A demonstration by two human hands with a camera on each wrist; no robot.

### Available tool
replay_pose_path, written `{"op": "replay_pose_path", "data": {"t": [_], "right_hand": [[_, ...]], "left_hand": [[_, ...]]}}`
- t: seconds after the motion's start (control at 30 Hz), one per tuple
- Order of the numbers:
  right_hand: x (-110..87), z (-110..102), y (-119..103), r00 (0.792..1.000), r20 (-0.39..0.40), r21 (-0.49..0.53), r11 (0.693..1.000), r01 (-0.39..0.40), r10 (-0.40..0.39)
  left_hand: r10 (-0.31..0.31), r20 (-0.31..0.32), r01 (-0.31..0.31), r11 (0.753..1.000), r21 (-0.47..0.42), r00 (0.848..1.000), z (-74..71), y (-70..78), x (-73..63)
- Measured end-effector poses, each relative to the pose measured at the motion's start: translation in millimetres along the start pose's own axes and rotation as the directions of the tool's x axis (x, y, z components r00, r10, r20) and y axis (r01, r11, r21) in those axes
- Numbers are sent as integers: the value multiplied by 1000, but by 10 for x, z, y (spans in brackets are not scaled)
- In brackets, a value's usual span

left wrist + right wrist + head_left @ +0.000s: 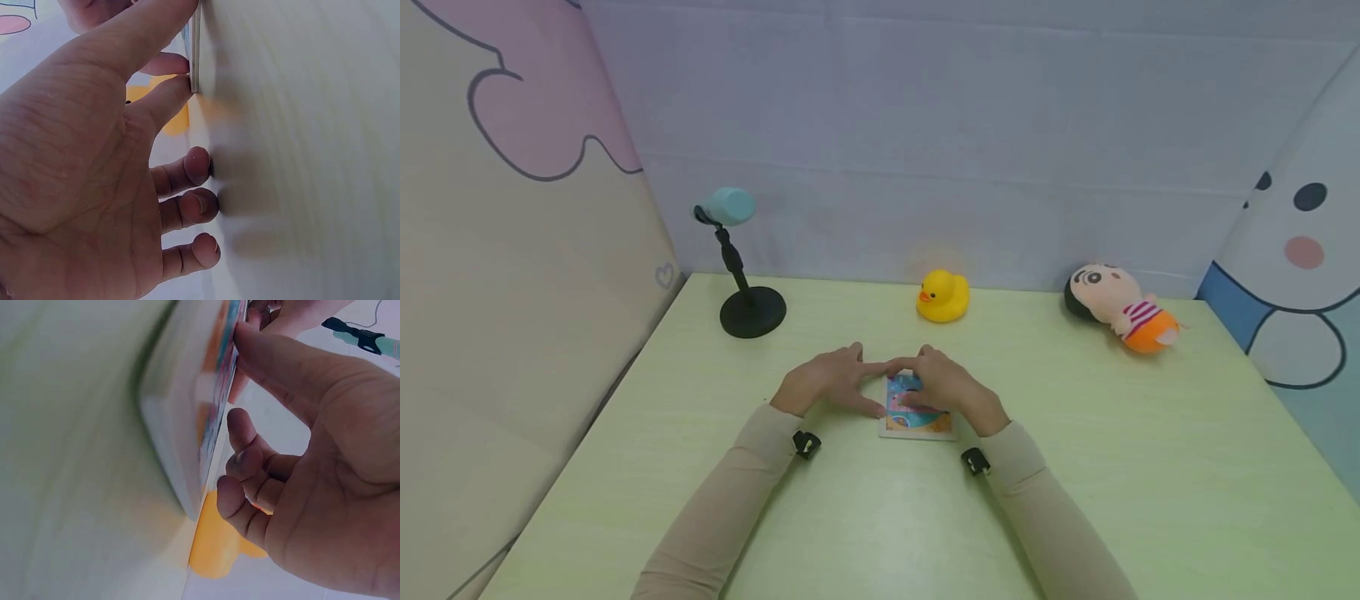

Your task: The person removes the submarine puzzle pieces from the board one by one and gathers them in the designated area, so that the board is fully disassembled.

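Observation:
A small flat picture board (pixel 916 423), brightly printed with a pale border, lies on the table between both hands. My left hand (pixel 842 379) is at its left side, thumb and index finger spread toward the edge. In the left wrist view, the index fingertip meets the corner of the board (pixel 195 59), while the other fingertips rest low over the tabletop. My right hand (pixel 946 385) reaches over the board, thumb on the print and index finger stretched to the far left corner. The right wrist view shows its remaining fingers loosely bent beside the board's thick white side (pixel 169 425).
Beyond the hands sits a yellow rubber duck (pixel 943 297). A light-blue device on a black stand (pixel 752 312) is at back left, and a plush doll (pixel 1122 308) lies at back right. A pale curtain (pixel 925 125) hangs behind the table.

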State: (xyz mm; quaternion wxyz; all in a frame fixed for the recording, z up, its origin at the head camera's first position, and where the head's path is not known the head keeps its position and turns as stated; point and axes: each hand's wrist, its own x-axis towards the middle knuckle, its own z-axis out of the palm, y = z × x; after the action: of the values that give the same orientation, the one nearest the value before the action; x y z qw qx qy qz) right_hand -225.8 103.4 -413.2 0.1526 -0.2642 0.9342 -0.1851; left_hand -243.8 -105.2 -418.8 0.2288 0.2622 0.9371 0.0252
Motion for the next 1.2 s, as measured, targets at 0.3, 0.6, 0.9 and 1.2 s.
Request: {"op": "replay_pose_path", "data": {"t": [0.3, 0.6, 0.9, 1.2], "right_hand": [[1, 31, -24, 999, 31, 25, 999, -41, 40], [-37, 6, -42, 1000, 10, 32, 999, -12, 12], [-30, 0, -30, 1000, 1, 51, 999, 12, -12], [-26, 2, -39, 999, -21, 56, 998, 36, -35]], "left_hand": [[0, 1, 0, 1000, -7, 1000, 6, -7, -1], [-9, 13, 10, 1000, -19, 1000, -11, 11, 1], [-8, 16, 8, 1000, -11, 1000, -28, 24, 4], [1, 11, -1, 1000, -12, 1000, -24, 5, -9]]}}
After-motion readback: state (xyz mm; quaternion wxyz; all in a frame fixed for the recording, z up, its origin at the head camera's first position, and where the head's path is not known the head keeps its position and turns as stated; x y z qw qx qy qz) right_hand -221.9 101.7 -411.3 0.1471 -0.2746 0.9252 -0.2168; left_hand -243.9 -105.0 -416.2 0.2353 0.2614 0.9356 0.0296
